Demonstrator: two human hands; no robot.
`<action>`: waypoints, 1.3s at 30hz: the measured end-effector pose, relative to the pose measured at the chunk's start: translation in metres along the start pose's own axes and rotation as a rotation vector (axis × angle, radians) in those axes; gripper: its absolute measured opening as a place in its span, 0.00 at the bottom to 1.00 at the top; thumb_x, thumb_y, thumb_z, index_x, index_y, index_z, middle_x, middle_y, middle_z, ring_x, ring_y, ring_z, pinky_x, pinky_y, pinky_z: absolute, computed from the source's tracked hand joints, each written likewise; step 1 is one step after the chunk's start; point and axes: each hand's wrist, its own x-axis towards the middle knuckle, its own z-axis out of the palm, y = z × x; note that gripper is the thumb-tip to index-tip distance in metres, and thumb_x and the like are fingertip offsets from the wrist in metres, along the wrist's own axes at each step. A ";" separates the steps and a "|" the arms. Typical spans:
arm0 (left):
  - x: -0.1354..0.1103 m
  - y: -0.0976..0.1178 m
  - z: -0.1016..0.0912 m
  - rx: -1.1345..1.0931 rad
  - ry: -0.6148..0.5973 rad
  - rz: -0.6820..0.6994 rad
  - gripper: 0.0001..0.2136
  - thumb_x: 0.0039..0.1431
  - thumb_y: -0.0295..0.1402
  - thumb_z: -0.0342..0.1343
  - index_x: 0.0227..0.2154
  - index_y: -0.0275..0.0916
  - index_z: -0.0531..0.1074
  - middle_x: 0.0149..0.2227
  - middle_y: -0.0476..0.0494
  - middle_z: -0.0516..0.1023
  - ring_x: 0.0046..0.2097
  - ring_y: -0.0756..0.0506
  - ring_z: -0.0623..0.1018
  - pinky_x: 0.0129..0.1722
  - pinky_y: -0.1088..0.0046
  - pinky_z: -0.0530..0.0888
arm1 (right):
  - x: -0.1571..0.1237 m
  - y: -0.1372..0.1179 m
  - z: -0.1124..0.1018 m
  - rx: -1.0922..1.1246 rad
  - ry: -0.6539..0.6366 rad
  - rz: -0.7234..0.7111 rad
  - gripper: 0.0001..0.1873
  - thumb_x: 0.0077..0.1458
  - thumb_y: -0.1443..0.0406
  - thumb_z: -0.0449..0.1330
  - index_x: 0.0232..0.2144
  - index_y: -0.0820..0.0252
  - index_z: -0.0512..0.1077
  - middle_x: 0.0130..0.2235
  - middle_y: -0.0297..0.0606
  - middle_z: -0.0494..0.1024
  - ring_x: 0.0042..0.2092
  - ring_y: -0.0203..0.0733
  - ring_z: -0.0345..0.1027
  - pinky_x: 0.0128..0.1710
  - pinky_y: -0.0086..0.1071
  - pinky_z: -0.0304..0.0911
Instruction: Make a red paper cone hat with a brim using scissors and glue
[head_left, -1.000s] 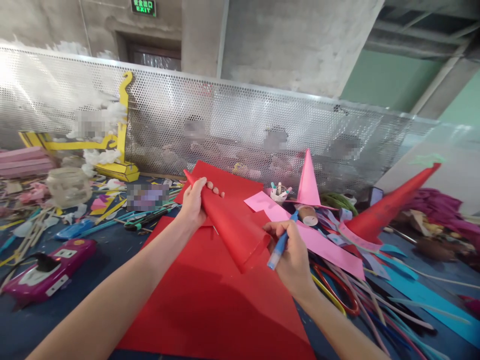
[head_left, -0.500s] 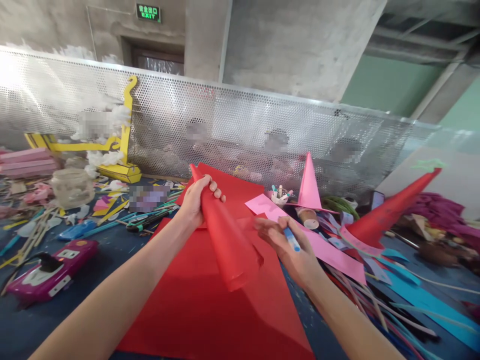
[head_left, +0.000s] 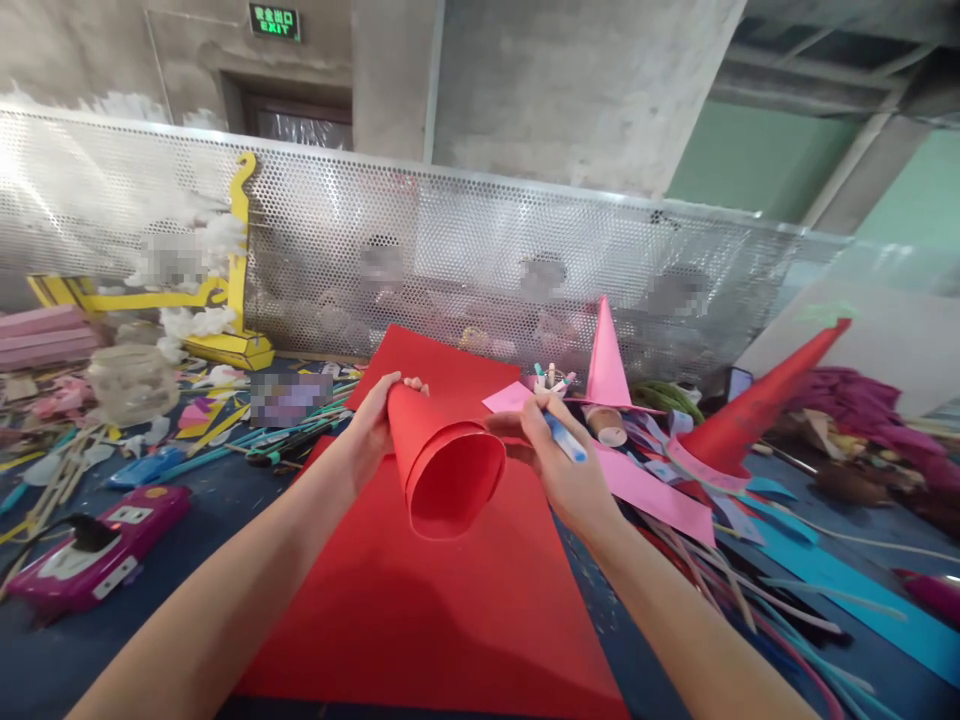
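Note:
My left hand (head_left: 377, 422) is closed around a rolled red foam or paper cone (head_left: 424, 425), near its narrow end. The cone's wide round mouth faces me, with the overlapping layers showing at its rim. My right hand (head_left: 551, 450) grips a blue-and-white marker (head_left: 564, 437) between thumb and fingers. Its other fingertips lie close to the cone's right rim; whether they touch it I cannot tell. Beneath both hands a large red sheet (head_left: 420, 620) lies flat, and another red sheet (head_left: 450, 360) is behind the cone.
A pink cone hat (head_left: 606, 360) and a red cone hat (head_left: 757, 400) stand at the right, near pink strips (head_left: 660, 492). Markers in a cup (head_left: 551, 378) are behind. At left lie a purple power strip (head_left: 101, 550), a clear jar (head_left: 135, 385) and scraps. A perforated metal panel (head_left: 465, 230) runs across the back.
The cone has tipped so that its open mouth now turns toward me. My right hand, still with the marker, has moved up slightly to its rim. The view has shifted a little.

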 end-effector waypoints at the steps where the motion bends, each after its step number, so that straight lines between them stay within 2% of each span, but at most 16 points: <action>1: 0.000 0.001 -0.001 -0.006 0.011 0.007 0.11 0.59 0.28 0.50 0.21 0.36 0.67 0.22 0.46 0.71 0.24 0.49 0.75 0.29 0.75 0.75 | -0.004 -0.001 -0.002 -0.117 0.009 -0.092 0.15 0.58 0.52 0.58 0.30 0.55 0.65 0.30 0.34 0.76 0.31 0.38 0.71 0.31 0.30 0.67; 4: 0.001 0.001 -0.002 -0.027 0.035 0.023 0.10 0.59 0.28 0.50 0.21 0.36 0.66 0.22 0.46 0.71 0.25 0.50 0.75 0.29 0.75 0.75 | -0.013 -0.002 -0.004 -0.509 -0.013 -0.290 0.13 0.53 0.56 0.63 0.28 0.55 0.65 0.23 0.30 0.70 0.23 0.34 0.62 0.25 0.28 0.60; 6: 0.003 0.000 -0.002 -0.044 0.044 0.038 0.10 0.58 0.29 0.51 0.22 0.37 0.66 0.22 0.46 0.71 0.25 0.50 0.75 0.30 0.75 0.75 | -0.017 0.001 -0.004 -0.686 -0.017 -0.381 0.11 0.52 0.58 0.63 0.28 0.55 0.65 0.20 0.27 0.67 0.20 0.32 0.57 0.22 0.27 0.54; 10: 0.008 -0.001 -0.003 -0.071 0.065 0.059 0.10 0.58 0.29 0.51 0.21 0.38 0.65 0.20 0.48 0.70 0.26 0.49 0.75 0.31 0.75 0.75 | -0.018 0.013 0.000 -0.822 0.055 -0.507 0.08 0.60 0.61 0.55 0.28 0.54 0.63 0.17 0.24 0.58 0.18 0.31 0.49 0.19 0.27 0.48; 13: 0.011 -0.001 -0.002 -0.086 0.080 0.064 0.11 0.58 0.30 0.50 0.20 0.38 0.64 0.20 0.48 0.69 0.26 0.48 0.75 0.30 0.73 0.75 | -0.017 0.021 0.001 -0.860 0.139 -0.610 0.10 0.61 0.64 0.54 0.27 0.54 0.61 0.16 0.23 0.55 0.17 0.31 0.47 0.18 0.27 0.47; 15: 0.012 -0.001 -0.002 -0.097 0.089 0.075 0.10 0.57 0.30 0.51 0.20 0.38 0.64 0.19 0.48 0.69 0.25 0.48 0.75 0.29 0.73 0.75 | -0.017 0.024 0.000 -0.877 0.154 -0.664 0.09 0.62 0.65 0.54 0.28 0.54 0.61 0.16 0.23 0.56 0.16 0.31 0.48 0.18 0.27 0.48; 17: 0.013 0.000 -0.002 -0.111 0.095 0.097 0.10 0.56 0.29 0.52 0.20 0.39 0.64 0.19 0.48 0.69 0.25 0.48 0.75 0.29 0.73 0.75 | -0.017 0.025 -0.003 -0.872 0.141 -0.664 0.07 0.61 0.64 0.56 0.30 0.54 0.63 0.18 0.25 0.63 0.17 0.31 0.55 0.19 0.27 0.52; 19: 0.015 0.002 -0.003 -0.128 0.101 0.129 0.10 0.57 0.30 0.52 0.20 0.39 0.63 0.19 0.49 0.69 0.25 0.49 0.74 0.29 0.74 0.75 | -0.021 0.024 -0.007 -0.852 0.155 -0.660 0.04 0.61 0.64 0.58 0.35 0.54 0.64 0.24 0.29 0.72 0.22 0.34 0.64 0.23 0.27 0.59; 22: 0.017 0.004 -0.004 -0.158 0.122 0.187 0.11 0.58 0.29 0.50 0.20 0.39 0.62 0.18 0.50 0.68 0.24 0.50 0.73 0.30 0.75 0.75 | -0.031 0.021 -0.009 -0.847 0.200 -0.786 0.10 0.59 0.66 0.60 0.42 0.53 0.64 0.31 0.35 0.76 0.30 0.40 0.71 0.32 0.32 0.65; 24: 0.019 0.005 -0.004 -0.174 0.145 0.223 0.12 0.58 0.29 0.50 0.19 0.39 0.62 0.18 0.50 0.67 0.24 0.51 0.73 0.31 0.76 0.76 | -0.038 0.021 -0.006 -0.884 0.104 -0.839 0.14 0.58 0.66 0.61 0.45 0.54 0.64 0.32 0.38 0.77 0.33 0.44 0.72 0.33 0.33 0.65; 27: 0.022 0.004 -0.002 -0.199 0.173 0.275 0.12 0.58 0.28 0.51 0.19 0.39 0.61 0.18 0.51 0.66 0.24 0.51 0.71 0.32 0.75 0.77 | -0.045 0.022 0.004 -0.964 -0.067 -0.801 0.14 0.59 0.65 0.59 0.47 0.59 0.64 0.31 0.41 0.77 0.32 0.46 0.72 0.28 0.34 0.62; 30: 0.021 0.000 0.000 -0.223 0.183 0.313 0.12 0.59 0.28 0.50 0.20 0.39 0.62 0.18 0.52 0.66 0.23 0.53 0.70 0.35 0.74 0.78 | -0.044 0.023 0.013 -1.056 -0.074 -0.829 0.06 0.62 0.68 0.54 0.42 0.62 0.68 0.24 0.39 0.74 0.26 0.43 0.70 0.23 0.33 0.55; 33: 0.019 -0.002 0.001 -0.226 0.194 0.319 0.11 0.59 0.27 0.50 0.21 0.38 0.62 0.19 0.52 0.66 0.22 0.53 0.70 0.35 0.73 0.78 | -0.040 0.025 0.017 -1.128 -0.077 -0.890 0.07 0.64 0.70 0.52 0.37 0.63 0.70 0.22 0.38 0.73 0.24 0.41 0.69 0.22 0.32 0.52; 36: 0.018 -0.002 0.000 -0.215 0.211 0.323 0.11 0.59 0.26 0.49 0.21 0.38 0.62 0.19 0.52 0.66 0.22 0.53 0.69 0.34 0.74 0.78 | -0.039 0.026 0.016 -1.161 -0.076 -0.989 0.08 0.64 0.71 0.53 0.34 0.62 0.70 0.20 0.36 0.72 0.23 0.39 0.67 0.21 0.32 0.52; 39: 0.020 0.001 -0.003 -0.194 0.221 0.322 0.12 0.59 0.26 0.48 0.20 0.38 0.61 0.18 0.51 0.65 0.22 0.53 0.69 0.31 0.74 0.77 | -0.041 0.029 0.011 -1.031 -0.099 -1.006 0.06 0.63 0.69 0.54 0.39 0.62 0.71 0.22 0.36 0.74 0.24 0.39 0.68 0.21 0.31 0.57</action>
